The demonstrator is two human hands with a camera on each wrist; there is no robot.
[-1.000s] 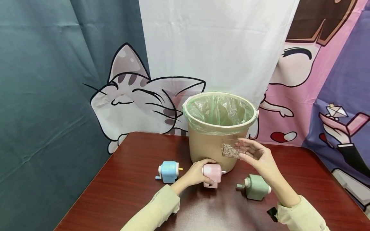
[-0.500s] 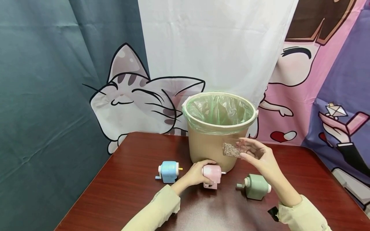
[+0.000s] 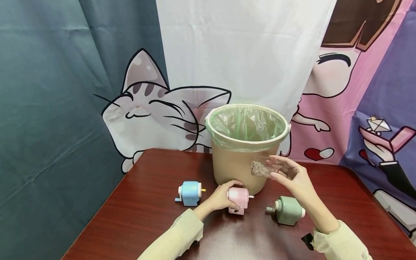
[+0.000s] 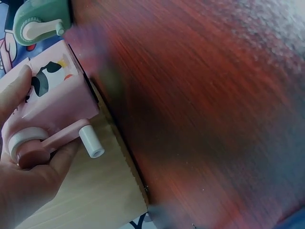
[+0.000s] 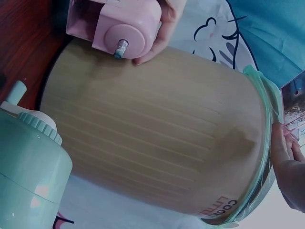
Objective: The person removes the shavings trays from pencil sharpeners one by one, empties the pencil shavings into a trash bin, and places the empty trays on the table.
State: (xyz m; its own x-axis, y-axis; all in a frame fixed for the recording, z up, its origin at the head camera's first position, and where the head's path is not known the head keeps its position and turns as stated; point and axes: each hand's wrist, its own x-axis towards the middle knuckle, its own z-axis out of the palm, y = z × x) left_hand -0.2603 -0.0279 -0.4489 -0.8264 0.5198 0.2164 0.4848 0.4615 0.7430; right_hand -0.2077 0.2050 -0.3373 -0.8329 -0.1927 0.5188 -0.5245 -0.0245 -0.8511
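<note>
My left hand [image 3: 218, 196] grips a pink crank pencil sharpener [image 3: 239, 199] just in front of the bin. In the left wrist view the thumb lies on its printed side and the crank [image 4: 71, 136] shows near the palm. A short pencil end [image 5: 121, 49] pokes from its front in the right wrist view. Between thumb and fingers, my right hand [image 3: 294, 177] pinches a clear shavings tray [image 3: 260, 169], part-filled with pale shavings. The tray is held up before the bin's side, below the rim.
A beige bin [image 3: 227, 162] with a green liner bag [image 3: 242, 124] stands at the table's back. A blue sharpener [image 3: 190, 193] with a yellow pencil end sits left of my left hand. The green sharpener [image 3: 288, 211] sits at the right, near my right forearm.
The pink sharpener has dipped slightly in my left hand. My right hand and the tray have shifted only a touch to the right.
</note>
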